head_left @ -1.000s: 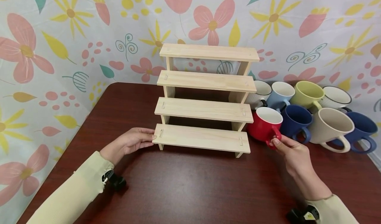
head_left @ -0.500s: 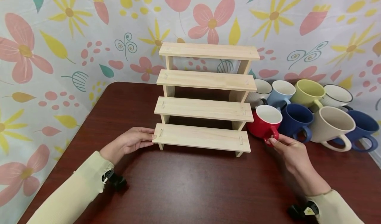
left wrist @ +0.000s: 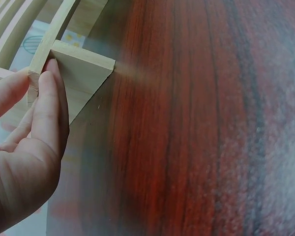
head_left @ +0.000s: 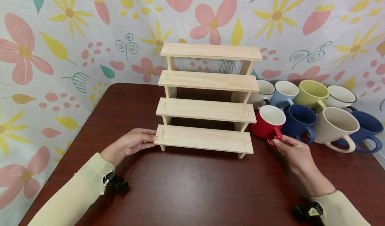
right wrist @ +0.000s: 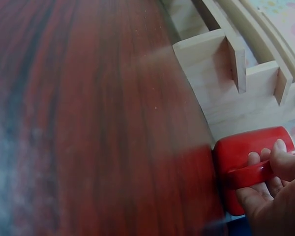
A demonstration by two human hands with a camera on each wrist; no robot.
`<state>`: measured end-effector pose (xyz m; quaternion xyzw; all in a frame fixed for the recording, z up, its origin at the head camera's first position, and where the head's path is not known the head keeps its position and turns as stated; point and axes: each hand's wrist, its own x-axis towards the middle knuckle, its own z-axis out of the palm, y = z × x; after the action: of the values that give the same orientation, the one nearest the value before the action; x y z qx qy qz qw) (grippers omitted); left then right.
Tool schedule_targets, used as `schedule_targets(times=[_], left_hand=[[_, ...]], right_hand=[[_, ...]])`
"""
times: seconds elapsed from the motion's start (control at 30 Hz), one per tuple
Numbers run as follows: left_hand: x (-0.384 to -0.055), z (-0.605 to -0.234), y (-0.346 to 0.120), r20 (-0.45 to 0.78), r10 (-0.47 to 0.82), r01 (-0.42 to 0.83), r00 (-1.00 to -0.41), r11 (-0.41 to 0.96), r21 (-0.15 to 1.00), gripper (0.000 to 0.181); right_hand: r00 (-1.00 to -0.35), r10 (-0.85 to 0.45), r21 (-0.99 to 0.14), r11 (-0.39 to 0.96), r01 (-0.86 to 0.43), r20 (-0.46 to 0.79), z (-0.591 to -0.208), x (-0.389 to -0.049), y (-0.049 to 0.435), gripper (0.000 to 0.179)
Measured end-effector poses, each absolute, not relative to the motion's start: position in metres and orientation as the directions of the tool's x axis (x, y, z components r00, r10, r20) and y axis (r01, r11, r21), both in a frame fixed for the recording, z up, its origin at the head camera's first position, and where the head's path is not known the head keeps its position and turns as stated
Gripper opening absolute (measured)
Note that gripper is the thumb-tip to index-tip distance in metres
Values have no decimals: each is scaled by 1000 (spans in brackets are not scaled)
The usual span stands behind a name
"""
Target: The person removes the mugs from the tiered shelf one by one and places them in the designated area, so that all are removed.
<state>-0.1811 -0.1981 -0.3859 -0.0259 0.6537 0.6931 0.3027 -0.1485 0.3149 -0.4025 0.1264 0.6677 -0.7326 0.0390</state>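
A pale wooden rack [head_left: 204, 137] with stepped shelves stands in the middle of the dark table. My left hand [head_left: 132, 144] pinches the left end of its lowest shelf, thumb on top and fingers beneath; the left wrist view shows the shelf end [left wrist: 34, 81] between them. On the right, my right hand [head_left: 296, 152] grips the handle of a red mug [head_left: 264, 127] with a white inside. This mug is upright beside the rack's right side. In the right wrist view, thumb and fingers close round the red handle [right wrist: 250, 174].
Behind and right of the red mug several mugs crowd together: a light blue mug [head_left: 282, 97], a yellow-green mug [head_left: 312, 92], a dark blue mug [head_left: 297, 122] and a beige mug [head_left: 335, 127] among them. A flowered cloth [head_left: 99, 25] hangs behind the table [head_left: 186, 189].
The right hand and red mug appear slightly higher in the head view than a second ago, with a small shift of the whole view. The left hand keeps its hold on the shelf.
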Motion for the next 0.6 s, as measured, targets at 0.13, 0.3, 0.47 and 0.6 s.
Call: schedule_targets(times=[0.13, 0.3, 0.47, 0.6], left_hand=[[-181, -386, -198, -434, 385, -456, -815, 38, 889, 59], [-181, -385, -198, -434, 381, -457, -816, 34, 889, 60], [-180, -385, -197, -433, 365, -454, -824, 30, 890, 59], [-179, -384, -197, -427, 358, -447, -830, 28, 894, 58]], right_hand=[[-966, 108, -969, -110, 221, -233, -403, -150, 316, 27], [-966, 93, -968, -97, 232, -241, -404, -149, 318, 26], [-970, 68, -969, -102, 224, -231, -404, -148, 318, 25], [-972, 54, -969, -102, 224, -230, -402, -148, 318, 24]])
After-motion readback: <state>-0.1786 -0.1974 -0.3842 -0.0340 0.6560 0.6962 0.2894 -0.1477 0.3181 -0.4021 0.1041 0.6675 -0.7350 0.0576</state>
